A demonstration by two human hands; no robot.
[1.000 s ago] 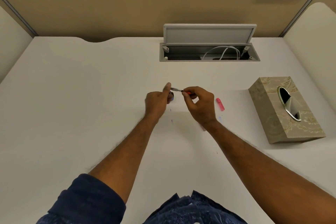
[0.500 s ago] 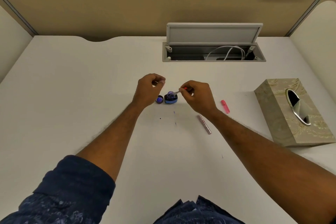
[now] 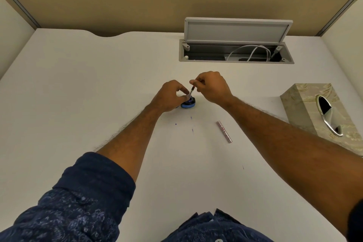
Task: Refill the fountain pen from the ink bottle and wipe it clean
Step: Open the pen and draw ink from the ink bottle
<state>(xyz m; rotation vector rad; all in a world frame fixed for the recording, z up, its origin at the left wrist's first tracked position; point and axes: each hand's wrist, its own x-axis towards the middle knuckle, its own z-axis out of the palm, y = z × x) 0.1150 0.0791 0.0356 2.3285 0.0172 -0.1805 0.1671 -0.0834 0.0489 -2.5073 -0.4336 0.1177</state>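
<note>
A small blue ink bottle (image 3: 188,103) stands open on the white desk (image 3: 88,88) near the middle. My left hand (image 3: 170,95) grips the bottle from its left side. My right hand (image 3: 212,86) pinches the thin pen part (image 3: 192,91) upright, its lower tip dipped into the bottle's mouth. A silvery pen barrel (image 3: 224,131) lies loose on the desk to the right, in front of my right forearm. Small ink spots (image 3: 191,118) dot the desk just in front of the bottle.
A patterned tissue box (image 3: 306,108) stands at the right edge of the desk. An open cable hatch (image 3: 235,53) with white cables sits behind the hands. Partition walls close off the back and the sides.
My left hand has come back onto the ink bottle and hides the small cap beside it. My right hand tilted the pen part from flat to upright and lowered its tip into the bottle.
</note>
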